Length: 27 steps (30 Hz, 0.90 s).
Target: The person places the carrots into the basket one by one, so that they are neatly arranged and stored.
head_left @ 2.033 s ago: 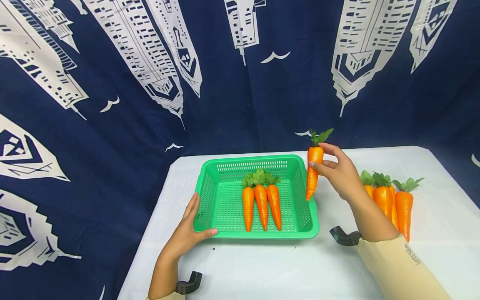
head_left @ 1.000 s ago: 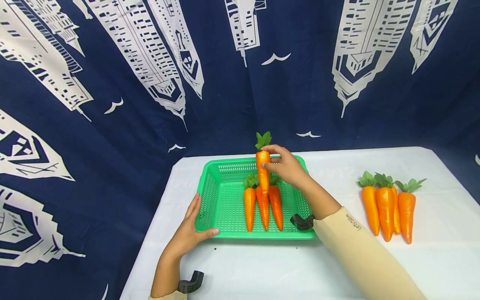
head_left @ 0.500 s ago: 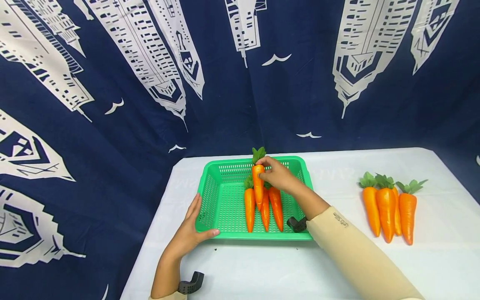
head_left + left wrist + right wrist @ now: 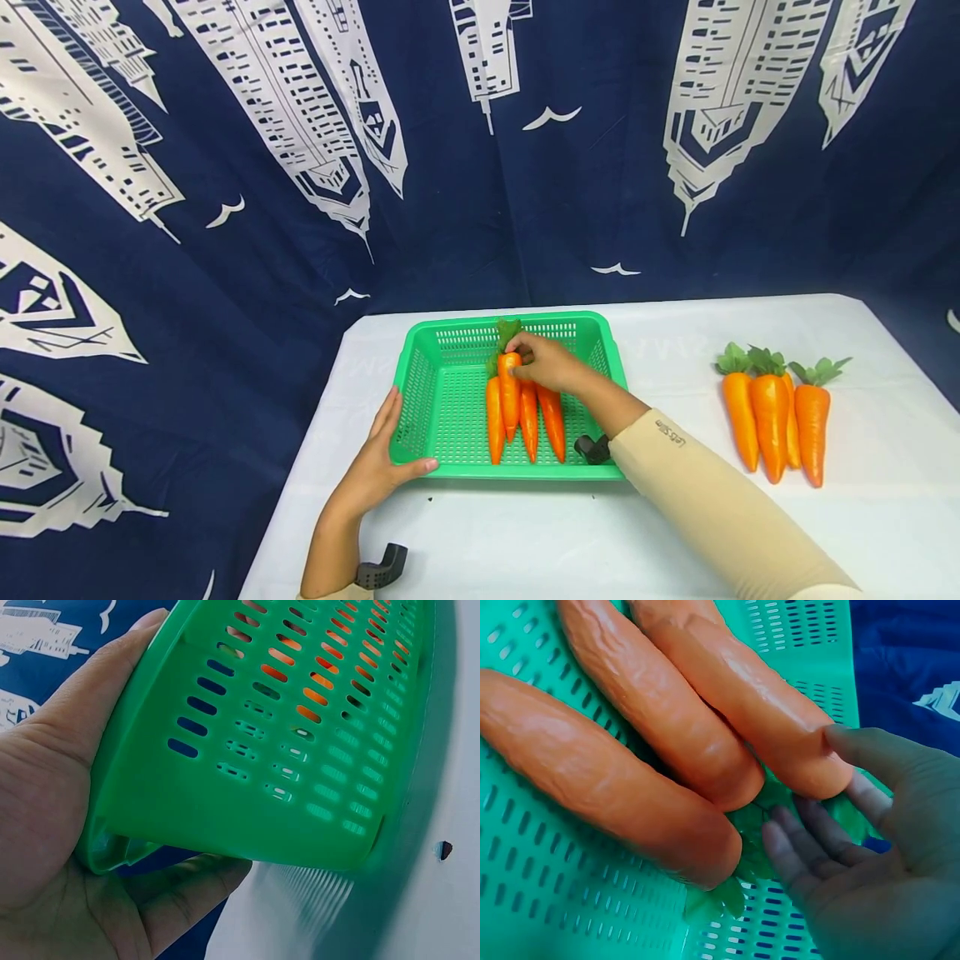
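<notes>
The right hand (image 4: 543, 361) has one carrot (image 4: 508, 392) pinched near its leafy end, thumb on one side and forefinger behind, the other fingers loosely bent. From where I stand, that carrot is inside the green basket (image 4: 517, 472), root end pointing toward the person, between the leftmost of three carrots (image 4: 553, 425) in there and the middle one. Whether its whole weight rests on the basket floor, I can't tell. The left hand (image 4: 378, 462) holds the basket's near left corner, thumb along the front rim and fingers against the side, so the basket is braced on the white table (image 4: 525, 533).

I'd call this the setting-down part: a fourth carrot being laid into the row, leaves away from the person like its neighbours. The next move seems to ask for a gentle lowering into that gap, then a parting of thumb and finger without dragging the leaves or nudging the carrots alongside.

Well off to the right, four more carrots (image 4: 770, 425) lie bunched on the table, one partly hidden behind another. If they're meant for the basket too, the job looks about half done, and the right hand would reach there afterwards.
</notes>
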{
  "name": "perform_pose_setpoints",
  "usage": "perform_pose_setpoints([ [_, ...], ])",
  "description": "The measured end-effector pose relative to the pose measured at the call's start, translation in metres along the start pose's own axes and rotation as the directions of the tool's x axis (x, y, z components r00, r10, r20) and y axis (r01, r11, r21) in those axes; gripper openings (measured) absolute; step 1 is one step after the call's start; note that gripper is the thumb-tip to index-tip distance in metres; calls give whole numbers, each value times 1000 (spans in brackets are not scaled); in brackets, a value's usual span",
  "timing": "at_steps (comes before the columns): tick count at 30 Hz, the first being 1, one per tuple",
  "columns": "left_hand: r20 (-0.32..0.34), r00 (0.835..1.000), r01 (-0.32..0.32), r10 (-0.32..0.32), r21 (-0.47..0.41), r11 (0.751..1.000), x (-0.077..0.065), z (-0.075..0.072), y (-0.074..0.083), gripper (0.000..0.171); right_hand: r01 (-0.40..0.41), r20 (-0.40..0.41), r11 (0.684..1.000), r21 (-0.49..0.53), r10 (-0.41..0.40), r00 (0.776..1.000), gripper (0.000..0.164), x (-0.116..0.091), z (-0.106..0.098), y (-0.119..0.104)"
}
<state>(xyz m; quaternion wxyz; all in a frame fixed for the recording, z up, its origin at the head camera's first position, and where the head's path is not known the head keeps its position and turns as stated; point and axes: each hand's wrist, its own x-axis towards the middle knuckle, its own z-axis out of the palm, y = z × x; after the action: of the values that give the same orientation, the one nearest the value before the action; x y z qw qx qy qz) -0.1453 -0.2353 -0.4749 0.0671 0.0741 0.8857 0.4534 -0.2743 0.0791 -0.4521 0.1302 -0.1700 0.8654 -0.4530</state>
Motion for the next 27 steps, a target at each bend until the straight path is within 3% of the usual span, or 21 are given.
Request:
perform_pose_setpoints([
  [9,5,1000,5,-5,12,1000,2,0,-1,126,54,27,988,-143,-51,998,30,0,4,3],
  [27,1,1000,5,-5,21,1000,2,-1,-3,124,67,90,973,-220,-48,995,32,1,6,4],
])
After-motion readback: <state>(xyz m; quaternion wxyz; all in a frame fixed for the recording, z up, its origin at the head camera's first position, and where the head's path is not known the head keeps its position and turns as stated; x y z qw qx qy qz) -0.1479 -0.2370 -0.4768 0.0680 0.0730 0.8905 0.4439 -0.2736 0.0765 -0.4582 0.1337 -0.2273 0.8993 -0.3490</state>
